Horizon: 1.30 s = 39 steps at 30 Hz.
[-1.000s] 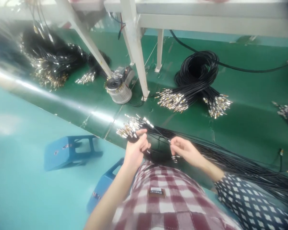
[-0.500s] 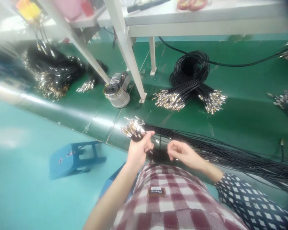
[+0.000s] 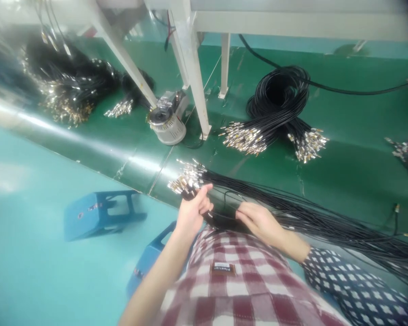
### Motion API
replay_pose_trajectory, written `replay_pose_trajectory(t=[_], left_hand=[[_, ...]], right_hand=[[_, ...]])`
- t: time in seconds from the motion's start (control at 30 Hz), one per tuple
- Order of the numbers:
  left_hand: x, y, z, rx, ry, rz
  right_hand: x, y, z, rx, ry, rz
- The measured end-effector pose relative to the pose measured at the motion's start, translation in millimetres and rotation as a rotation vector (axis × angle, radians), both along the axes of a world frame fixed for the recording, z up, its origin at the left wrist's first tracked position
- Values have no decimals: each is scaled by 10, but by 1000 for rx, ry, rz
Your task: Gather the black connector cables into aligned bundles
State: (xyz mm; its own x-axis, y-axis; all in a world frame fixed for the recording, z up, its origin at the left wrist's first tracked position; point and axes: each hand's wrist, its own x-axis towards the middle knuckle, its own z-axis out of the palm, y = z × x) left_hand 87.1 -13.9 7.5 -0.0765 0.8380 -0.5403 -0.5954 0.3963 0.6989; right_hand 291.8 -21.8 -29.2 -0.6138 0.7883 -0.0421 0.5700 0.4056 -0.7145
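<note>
My left hand (image 3: 193,212) is closed around a bundle of black cables, just below its cluster of shiny metal connectors (image 3: 186,184). The index finger points out to the right. To the right, my right hand (image 3: 258,221) has its thumb and fingers pinched together on what looks like a thin black cable (image 3: 224,216) running from the left hand; the fingertips partly hide it. Just beyond both hands, a long spread of loose black cables (image 3: 292,206) stretches away to the right, its connector ends lying beside the held bundle.
On the green surface (image 3: 353,158) lie a coiled cable bundle (image 3: 279,93) and more cable piles (image 3: 78,88) at the left. A grey round device (image 3: 166,127) stands by the white table legs (image 3: 199,90). Blue plastic stools (image 3: 85,217) stand on the floor to the left.
My view has tilted down, so the scissors on the tabletop have left the picture. My right hand's curled fingers have straightened and closed together at the cable. The left hand keeps its hold.
</note>
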Motion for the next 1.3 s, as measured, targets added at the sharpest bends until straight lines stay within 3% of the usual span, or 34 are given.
replay_pose_trajectory(t=[0.2,0.3,0.43,0.53,0.63,0.77,1.0,1.3], left_hand=[[-57,-48,-56,-29,-31,-47],[-158,-97,-161,-51,-57,85],[-256,-148,-283,-128,-85,216],[-256,-144,-261,-112,-80,185],[-220,-138,-181,-73,-89,123],[-176,-160,-134,-28,-108,70],[-109,-95,-101,32,-70,39],[-48,-34,19,76,-50,2]], right_hand=[[-195,109,-25,70,-53,75],[109,238,-108,73,-183,141],[366,576,-205,-80,-314,192],[-13,877,-360,-56,-406,-3],[-532,1089,-563,-24,-422,-79],[-698,1165,-649,-30,-345,-111],[-306,996,-394,-106,-79,-272],[-155,900,-239,-197,381,-461]])
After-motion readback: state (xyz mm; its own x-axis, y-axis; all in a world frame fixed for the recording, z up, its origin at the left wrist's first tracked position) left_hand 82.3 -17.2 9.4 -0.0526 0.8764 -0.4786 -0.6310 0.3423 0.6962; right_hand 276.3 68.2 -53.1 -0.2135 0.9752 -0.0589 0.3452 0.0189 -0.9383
